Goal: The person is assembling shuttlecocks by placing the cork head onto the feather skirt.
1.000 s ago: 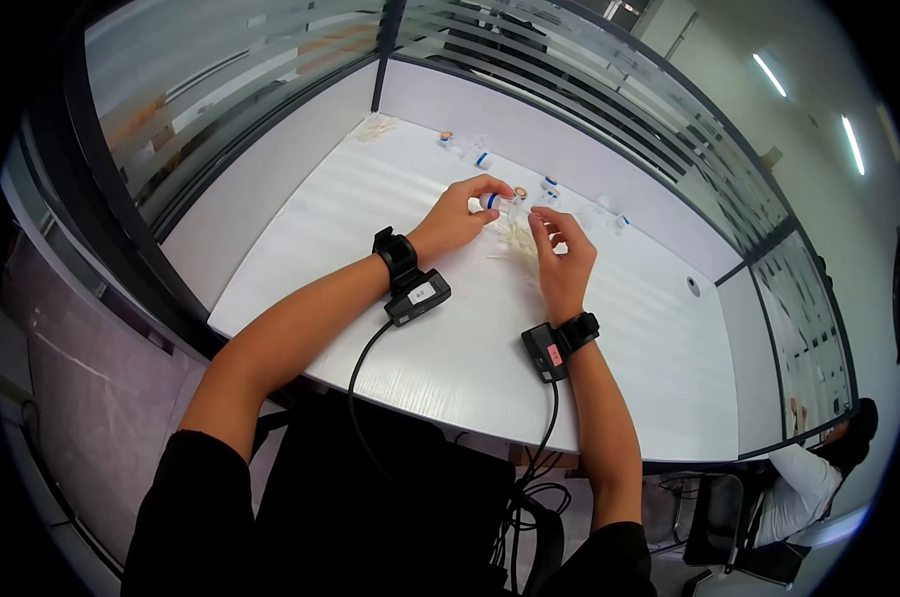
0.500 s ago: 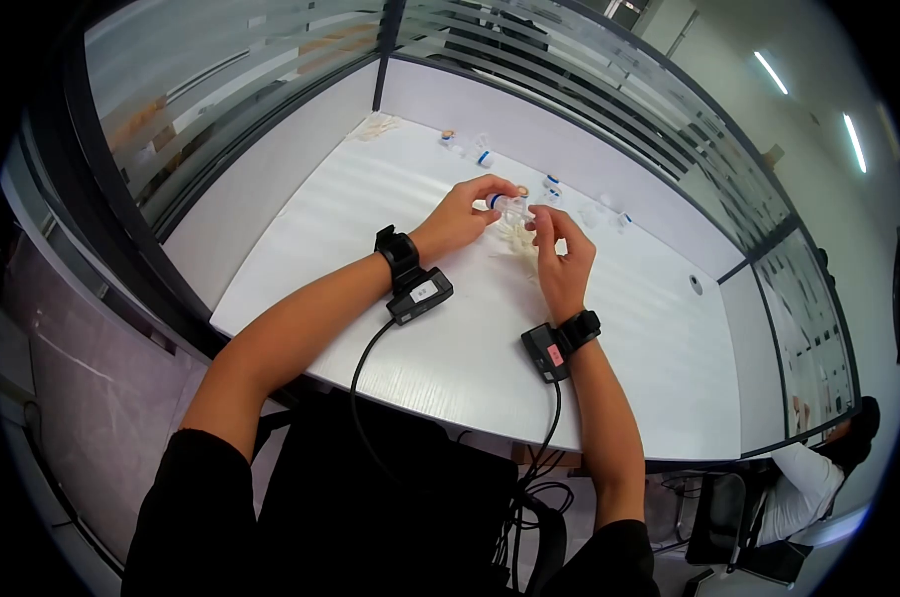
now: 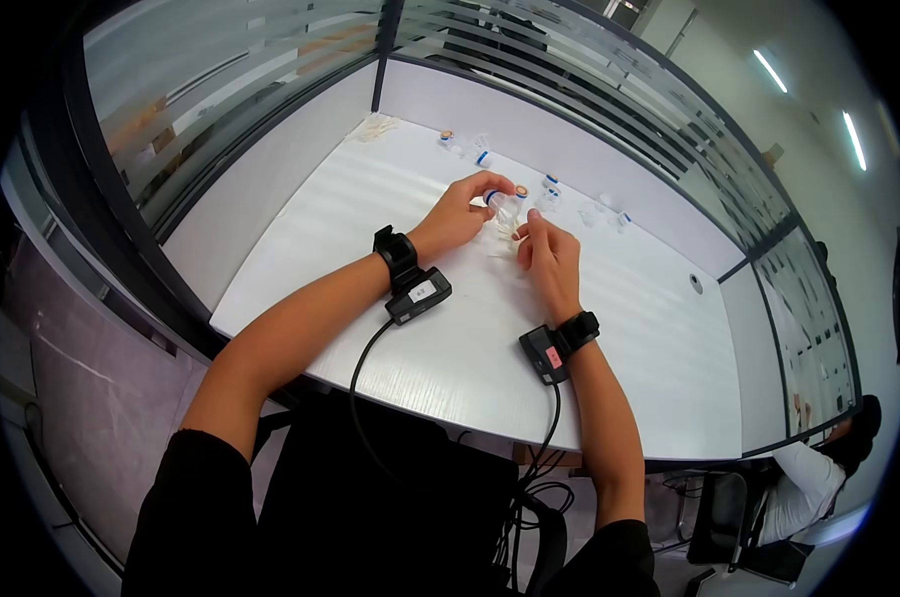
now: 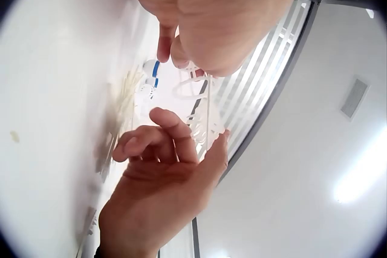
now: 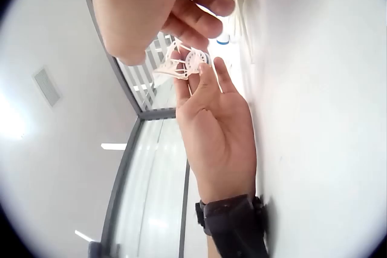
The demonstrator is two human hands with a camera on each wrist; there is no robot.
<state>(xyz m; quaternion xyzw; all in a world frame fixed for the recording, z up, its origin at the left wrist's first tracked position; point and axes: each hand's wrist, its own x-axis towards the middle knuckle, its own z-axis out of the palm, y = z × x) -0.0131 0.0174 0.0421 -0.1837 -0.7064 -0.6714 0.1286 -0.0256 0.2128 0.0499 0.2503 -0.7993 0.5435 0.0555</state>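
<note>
My left hand (image 3: pixel 462 211) pinches a white plastic shuttlecock (image 3: pixel 506 207) with a blue band near its rounded base. In the right wrist view the openwork skirt (image 5: pixel 195 59) shows between the thumb and fingers of that hand. Just right of it, my right hand (image 3: pixel 551 254) is held with fingers loosely bent and nothing visible between them. Its thumb tip comes close to the skirt in the left wrist view. Below both hands, a pile of pale thin sticks (image 4: pixel 125 104) lies on the white table (image 3: pixel 420 368).
Several more shuttlecocks stand or lie along the back, including a blue-banded one (image 3: pixel 484 158) and another (image 3: pixel 550 183). A brown-topped piece (image 3: pixel 447 135) is further left. More pale strips (image 3: pixel 375 128) lie in the far left corner. Partition panels (image 3: pixel 569 129) enclose the table.
My right hand first closes in on the shuttlecock's skirt, then draws back and down toward me with its fingers bending. The left hand keeps its hold, and the shuttlecock tilts slightly.
</note>
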